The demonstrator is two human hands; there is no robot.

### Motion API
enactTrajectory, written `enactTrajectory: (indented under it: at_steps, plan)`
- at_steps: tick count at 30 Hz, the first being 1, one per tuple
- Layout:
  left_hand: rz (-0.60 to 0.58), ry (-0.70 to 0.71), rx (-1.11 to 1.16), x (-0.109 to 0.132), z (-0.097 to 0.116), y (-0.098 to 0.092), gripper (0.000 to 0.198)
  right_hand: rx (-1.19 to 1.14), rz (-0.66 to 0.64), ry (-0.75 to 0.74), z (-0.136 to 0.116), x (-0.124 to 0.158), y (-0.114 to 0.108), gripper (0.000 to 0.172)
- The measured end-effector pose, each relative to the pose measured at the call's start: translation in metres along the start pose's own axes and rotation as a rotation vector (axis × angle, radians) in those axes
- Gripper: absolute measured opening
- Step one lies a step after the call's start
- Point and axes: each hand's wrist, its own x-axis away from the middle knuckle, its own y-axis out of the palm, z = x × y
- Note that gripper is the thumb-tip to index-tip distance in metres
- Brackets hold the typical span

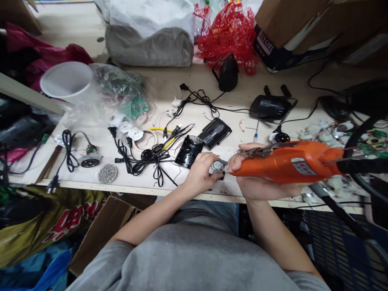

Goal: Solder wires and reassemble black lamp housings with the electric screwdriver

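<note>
My right hand is wrapped round an orange electric screwdriver, a cable running off its back end to the right. The tool's tip points left at a small silver round part, probably a motor, at the front of the bench. My left hand pinches this part between thumb and fingers, and something dark shows under it. Just beyond the left hand lies a black cylindrical housing, with a black vented shell beside it.
A dish of small screws and black power cords lie to the left. Further back are black lamp-like housings and red netting. A blue-handled screwdriver and a pile of small parts lie right.
</note>
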Motion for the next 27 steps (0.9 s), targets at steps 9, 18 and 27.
enactTrajectory:
  at_steps: [9,18,27]
  plan:
    - [0.042,-0.046,0.003,-0.004,0.006,0.005,0.023,0.090,-0.084,-0.088,0.002,-0.002,0.011,0.077]
    - [0.144,-0.122,0.022,-0.003,0.010,0.009,0.030,0.042,-0.125,-0.026,-0.004,-0.005,0.001,0.080]
    - [0.232,-0.309,0.095,0.003,0.009,0.016,0.059,-0.054,-0.157,-0.135,-0.014,-0.014,0.018,0.086]
